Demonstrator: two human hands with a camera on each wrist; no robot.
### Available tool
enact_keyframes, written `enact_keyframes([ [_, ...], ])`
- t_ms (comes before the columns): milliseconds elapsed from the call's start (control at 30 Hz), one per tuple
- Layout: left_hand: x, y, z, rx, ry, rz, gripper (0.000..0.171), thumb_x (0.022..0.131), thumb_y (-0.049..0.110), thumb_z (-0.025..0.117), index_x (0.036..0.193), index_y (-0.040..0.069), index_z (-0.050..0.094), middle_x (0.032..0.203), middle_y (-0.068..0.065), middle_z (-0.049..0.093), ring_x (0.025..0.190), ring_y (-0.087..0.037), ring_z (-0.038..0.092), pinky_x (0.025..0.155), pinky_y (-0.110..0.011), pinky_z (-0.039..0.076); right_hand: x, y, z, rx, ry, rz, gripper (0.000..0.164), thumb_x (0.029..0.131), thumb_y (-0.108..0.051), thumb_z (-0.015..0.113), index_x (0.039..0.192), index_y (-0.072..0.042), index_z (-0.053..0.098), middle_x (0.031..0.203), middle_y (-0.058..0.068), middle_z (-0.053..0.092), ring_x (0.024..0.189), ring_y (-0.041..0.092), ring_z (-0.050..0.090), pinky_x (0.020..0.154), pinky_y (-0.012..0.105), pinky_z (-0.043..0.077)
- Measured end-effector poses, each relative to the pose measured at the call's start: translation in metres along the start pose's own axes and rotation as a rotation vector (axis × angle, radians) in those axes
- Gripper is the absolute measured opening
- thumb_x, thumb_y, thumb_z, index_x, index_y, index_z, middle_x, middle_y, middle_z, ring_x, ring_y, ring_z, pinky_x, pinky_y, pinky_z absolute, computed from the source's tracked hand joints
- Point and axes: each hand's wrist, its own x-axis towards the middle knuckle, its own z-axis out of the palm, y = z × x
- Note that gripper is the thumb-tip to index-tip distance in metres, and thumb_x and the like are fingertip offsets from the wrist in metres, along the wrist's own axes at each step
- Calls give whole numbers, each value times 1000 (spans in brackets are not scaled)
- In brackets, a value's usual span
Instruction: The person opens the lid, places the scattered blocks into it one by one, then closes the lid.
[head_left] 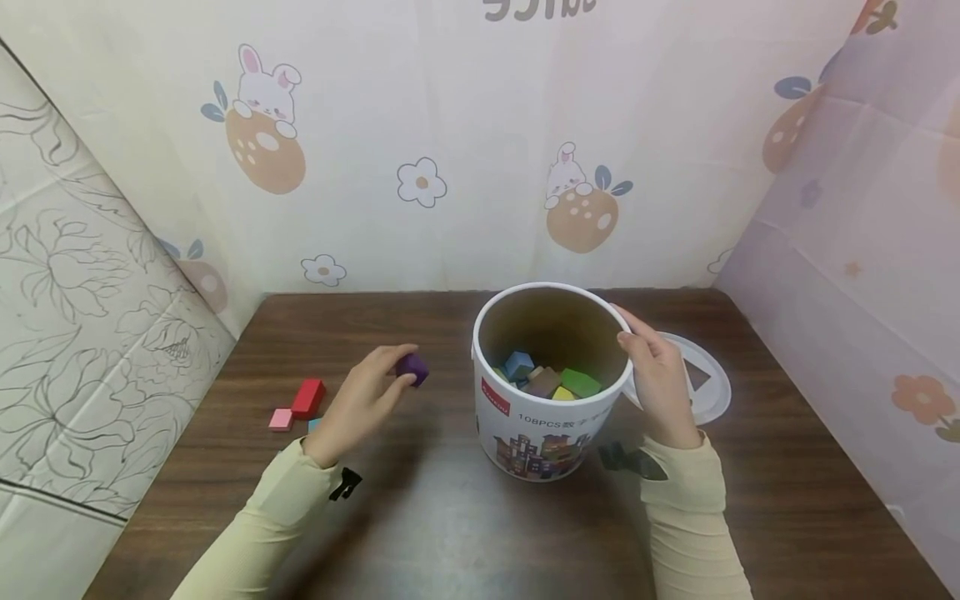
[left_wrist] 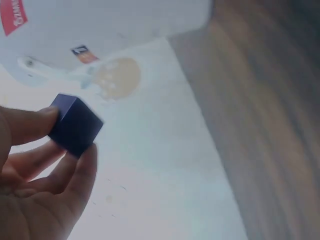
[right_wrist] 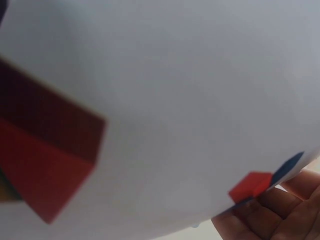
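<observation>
Between the thumb and fingers of my left hand (head_left: 358,408) is a small purple cube (head_left: 412,370), pinched above the table left of the bucket. The left wrist view shows the dark cube (left_wrist: 75,125) close up, with the thumb on one side and fingertips below. A white round bucket (head_left: 536,429) with a printed wall stands upright and uncovered. My right hand (head_left: 660,379) grips its rim at the right side. Inside lie several blocks, among them a blue one (head_left: 519,365) and a green one (head_left: 580,383). The bucket's wall (right_wrist: 175,125) fills most of the right wrist view.
Left of my left hand lie a red block (head_left: 307,398) and a pink block (head_left: 281,419), plus a light blue block (head_left: 313,425) partly hidden by that hand. A white lid (head_left: 720,387) lies behind my right hand. Patterned cloth (head_left: 480,208) rises behind the brown table (head_left: 787,500).
</observation>
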Motion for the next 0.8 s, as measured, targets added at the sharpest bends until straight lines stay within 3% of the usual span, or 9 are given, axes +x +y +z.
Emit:
enact_keyframes([
  [300,32,33,5,-126,146,112,43,93,7,65,135,5,55,127,-12,61,114,-23,60,100,-42,52,0,0,1,15,-6,12,43,104,-33,39,143,-21,52,148,6,50,140,30,43,112,62,33],
  [567,66,59,12,-190,145,188,43,94,9,64,136,2,54,127,-13,61,115,-21,59,101,-36,52,0,1,0,20,-7,4,42,104,-33,39,143,-21,52,148,6,50,140,29,44,112,60,34],
  [800,93,76,20,-221,110,206,42,95,10,63,135,1,54,130,-13,60,121,-21,56,105,-31,48,0,1,0,13,-9,-4,43,104,-32,39,143,-19,52,148,7,50,140,29,44,112,60,34],
])
